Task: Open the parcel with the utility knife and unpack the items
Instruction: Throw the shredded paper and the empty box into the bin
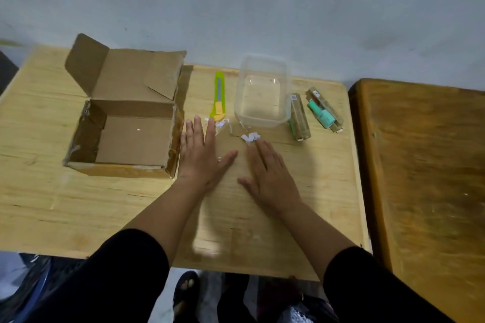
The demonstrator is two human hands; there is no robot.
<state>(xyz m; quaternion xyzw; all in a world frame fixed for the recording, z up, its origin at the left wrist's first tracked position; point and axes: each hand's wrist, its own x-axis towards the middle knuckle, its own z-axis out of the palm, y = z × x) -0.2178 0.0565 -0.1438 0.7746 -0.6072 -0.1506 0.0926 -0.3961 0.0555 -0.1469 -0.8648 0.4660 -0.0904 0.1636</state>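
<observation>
Already the cardboard parcel [126,118] stands open and looks empty, just left of the left hand [200,155]. Both hands lie flat, fingers spread, holding nothing; the right hand [270,170] touches paper scraps [250,137]. Beyond the left fingertips, the utility knife [218,97] points away. Right of it, the clear tub [262,92] holds nothing; the unpacked boxes [299,118] lie beside it.
</observation>
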